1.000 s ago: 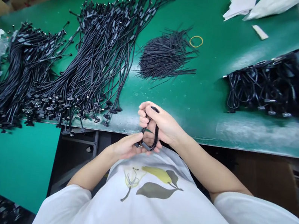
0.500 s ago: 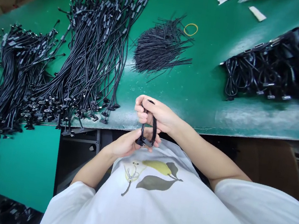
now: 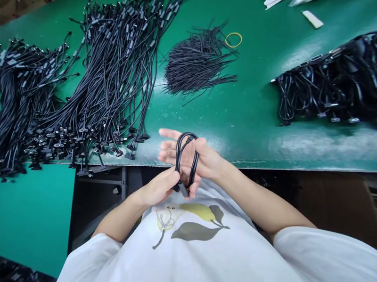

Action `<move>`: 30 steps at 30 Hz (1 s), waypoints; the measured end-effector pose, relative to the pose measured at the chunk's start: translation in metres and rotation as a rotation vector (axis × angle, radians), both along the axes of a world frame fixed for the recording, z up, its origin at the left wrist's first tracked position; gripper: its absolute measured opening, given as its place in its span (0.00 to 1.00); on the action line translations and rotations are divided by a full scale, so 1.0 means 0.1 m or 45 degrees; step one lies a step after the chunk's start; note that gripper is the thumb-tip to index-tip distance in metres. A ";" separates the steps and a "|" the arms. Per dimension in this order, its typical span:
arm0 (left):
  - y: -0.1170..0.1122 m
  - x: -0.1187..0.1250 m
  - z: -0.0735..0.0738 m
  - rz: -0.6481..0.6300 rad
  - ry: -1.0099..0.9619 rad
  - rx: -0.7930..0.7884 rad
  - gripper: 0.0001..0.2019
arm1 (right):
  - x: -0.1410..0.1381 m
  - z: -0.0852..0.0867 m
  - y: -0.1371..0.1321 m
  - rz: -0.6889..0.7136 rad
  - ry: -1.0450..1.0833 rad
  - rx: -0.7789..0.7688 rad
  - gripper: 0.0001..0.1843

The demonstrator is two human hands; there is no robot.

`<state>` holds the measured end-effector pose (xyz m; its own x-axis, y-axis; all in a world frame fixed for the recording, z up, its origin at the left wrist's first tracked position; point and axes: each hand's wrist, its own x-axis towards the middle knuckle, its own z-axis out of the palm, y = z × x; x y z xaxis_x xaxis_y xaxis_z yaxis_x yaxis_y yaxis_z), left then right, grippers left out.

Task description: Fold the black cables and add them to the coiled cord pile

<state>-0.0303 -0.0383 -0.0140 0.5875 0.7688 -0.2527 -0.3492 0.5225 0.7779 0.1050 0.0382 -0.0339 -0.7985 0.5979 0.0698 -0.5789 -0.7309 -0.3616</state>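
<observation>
Head view: black cable [image 3: 178,156] looped over R hand [image 3: 191,156], R fingers [image 3: 167,133] spread, unclenched, loop resting at their base. L hand [image 3: 156,187] grasps cable, plug [image 3: 183,189] just past L fingertips. Cable bundles [image 3: 113,76] lie beyond R fingertips on green bench [image 3: 245,121].

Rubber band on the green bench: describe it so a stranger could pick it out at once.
On the green workbench, find the small fan of short, thin black wires between the long cable bundles. Just past its far end lies the rubber band, a thin yellow loop, the only bright ring among all that black.
</observation>
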 end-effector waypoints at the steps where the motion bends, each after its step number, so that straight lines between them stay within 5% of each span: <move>1: -0.01 0.00 0.00 -0.025 0.007 -0.032 0.26 | 0.02 -0.01 -0.01 0.046 -0.014 0.069 0.41; 6: -0.04 0.03 -0.03 -0.031 0.079 -0.155 0.26 | 0.09 -0.04 0.00 0.094 -0.172 0.271 0.35; 10: -0.05 0.05 -0.08 0.047 0.021 -0.045 0.26 | 0.15 0.05 0.04 0.008 -0.354 0.362 0.22; 13: -0.05 0.02 -0.12 0.042 0.049 0.085 0.25 | 0.18 0.16 0.03 0.031 -0.506 0.478 0.23; 15: -0.06 -0.01 -0.15 0.029 0.091 0.114 0.25 | 0.18 0.21 0.02 -0.154 -0.722 0.573 0.22; 18: -0.06 -0.03 -0.19 0.099 0.171 0.083 0.27 | 0.18 0.25 0.03 -0.706 -1.227 0.809 0.20; 20: -0.05 -0.05 -0.23 0.113 0.187 0.068 0.27 | 0.21 0.26 0.07 -0.825 -1.418 1.020 0.15; 22: -0.02 -0.10 -0.29 0.065 0.171 0.087 0.27 | 0.28 0.28 0.13 -0.585 -1.384 1.133 0.11; 26: 0.08 -0.30 -0.38 -0.144 0.182 0.104 0.29 | 0.46 0.34 0.26 0.022 -1.082 1.035 0.09; 30: 0.17 -0.44 -0.36 -0.447 0.182 0.127 0.31 | 0.54 0.33 0.29 0.328 -0.844 0.977 0.12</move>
